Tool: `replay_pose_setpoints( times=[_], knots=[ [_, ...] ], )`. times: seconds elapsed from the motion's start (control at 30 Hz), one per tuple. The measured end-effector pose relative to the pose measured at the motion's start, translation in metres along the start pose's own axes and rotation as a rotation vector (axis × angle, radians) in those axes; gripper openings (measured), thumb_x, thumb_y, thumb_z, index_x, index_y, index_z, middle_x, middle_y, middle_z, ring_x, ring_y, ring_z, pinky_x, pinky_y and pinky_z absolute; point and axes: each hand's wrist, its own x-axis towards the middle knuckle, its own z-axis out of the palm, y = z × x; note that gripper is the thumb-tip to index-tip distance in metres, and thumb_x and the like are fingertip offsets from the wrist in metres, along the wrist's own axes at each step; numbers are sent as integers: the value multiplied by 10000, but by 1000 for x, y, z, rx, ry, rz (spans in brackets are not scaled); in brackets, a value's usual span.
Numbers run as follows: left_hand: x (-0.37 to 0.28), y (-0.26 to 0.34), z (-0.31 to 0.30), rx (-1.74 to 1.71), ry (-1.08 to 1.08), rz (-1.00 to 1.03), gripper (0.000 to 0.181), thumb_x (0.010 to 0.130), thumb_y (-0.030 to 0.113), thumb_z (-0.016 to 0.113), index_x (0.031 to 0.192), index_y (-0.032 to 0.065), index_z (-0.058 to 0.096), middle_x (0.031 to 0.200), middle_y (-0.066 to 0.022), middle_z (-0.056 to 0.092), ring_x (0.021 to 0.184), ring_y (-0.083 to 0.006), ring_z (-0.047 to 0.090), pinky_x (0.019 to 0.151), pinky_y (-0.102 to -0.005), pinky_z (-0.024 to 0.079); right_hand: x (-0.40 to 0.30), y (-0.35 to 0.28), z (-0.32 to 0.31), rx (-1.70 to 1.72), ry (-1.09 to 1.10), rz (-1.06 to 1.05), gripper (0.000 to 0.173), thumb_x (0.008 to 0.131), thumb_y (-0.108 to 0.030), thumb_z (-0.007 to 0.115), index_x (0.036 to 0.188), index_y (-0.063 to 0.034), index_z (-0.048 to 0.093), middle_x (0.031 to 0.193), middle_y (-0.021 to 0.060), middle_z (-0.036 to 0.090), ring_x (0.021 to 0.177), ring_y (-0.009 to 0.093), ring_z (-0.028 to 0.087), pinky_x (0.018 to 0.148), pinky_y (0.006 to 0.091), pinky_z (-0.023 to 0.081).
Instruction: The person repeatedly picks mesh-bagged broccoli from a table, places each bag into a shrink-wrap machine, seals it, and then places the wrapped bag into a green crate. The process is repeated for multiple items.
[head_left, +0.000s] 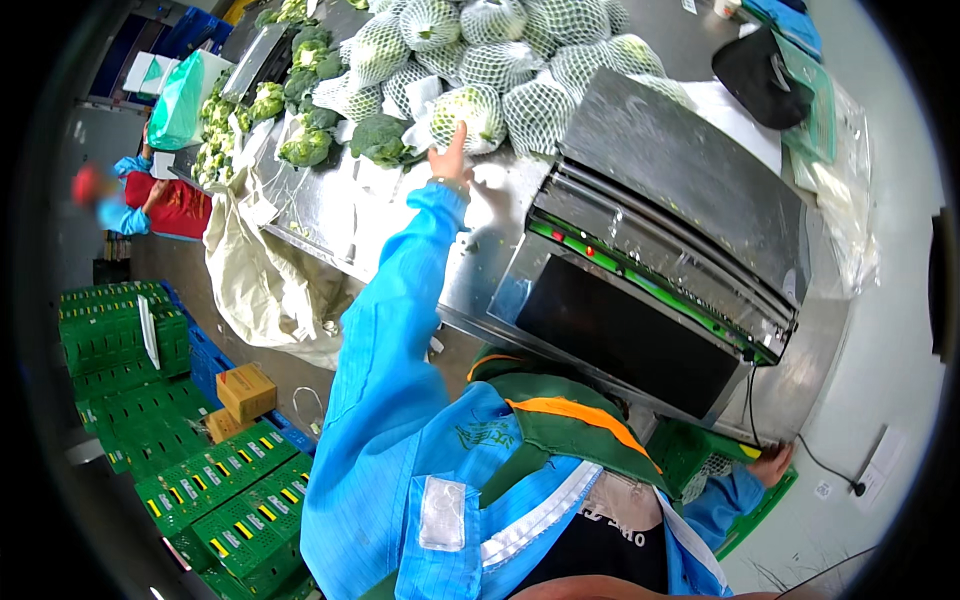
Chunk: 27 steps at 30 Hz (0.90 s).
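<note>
My left hand (450, 156) reaches over the steel table and touches the near side of a pale green vegetable head (471, 112) in a white foam net. One digit points up against it; the other fingers are mostly hidden. Close by on the left lies a broccoli head (381, 139). More netted heads (499, 66) are piled behind. Low on the right, my right hand (772, 465) is at the rim of a green plastic crate (679, 454) with foam netting inside. How its fingers lie on the crate cannot be made out.
A tabletop film wrapping machine (675, 187) stands on the right, its cable hanging down. Cauliflower and broccoli (304, 146) lie left. A pale sack (262, 277) hangs at the table edge. Green crates (217, 480) and cartons (246, 391) fill the lower left. Another person (161, 199) works far left.
</note>
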Motion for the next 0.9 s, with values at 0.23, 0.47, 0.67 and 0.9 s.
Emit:
replay_pose_setpoints(
  times=[0.23,0.47,0.67,0.9],
  knots=[
    [53,-34,8,-461,209,37,549,769,162,757,1183,0,435,1128,-147,567,984,-232,569,835,-377,491,-92,-82,265,-227,-748,-291,202,943,-88,487,1101,14,559,815,45,568,690,88,493,638,217,427],
    [18,-35,-22,-585,7,163,463,812,111,692,1184,42,425,1166,-63,536,1014,-186,528,843,-354,448,-143,-125,367,-121,-953,-278,181,937,-92,495,1066,10,572,796,51,566,681,84,491,614,218,422],
    [-66,48,-13,-625,-418,93,431,911,244,572,1279,98,402,1183,-22,541,1065,-137,527,817,-350,468,-144,-143,399,-76,-1064,-235,329,963,-206,443,1234,-23,476,966,78,577,831,135,544,723,252,450],
    [-186,98,101,-110,-1024,-159,460,914,305,573,1260,27,450,1138,-65,585,992,-131,578,744,-260,503,-175,-174,453,269,-1406,-221,728,912,-472,503,1427,-29,242,1416,149,353,1290,252,356,1046,365,308]
  ],
)
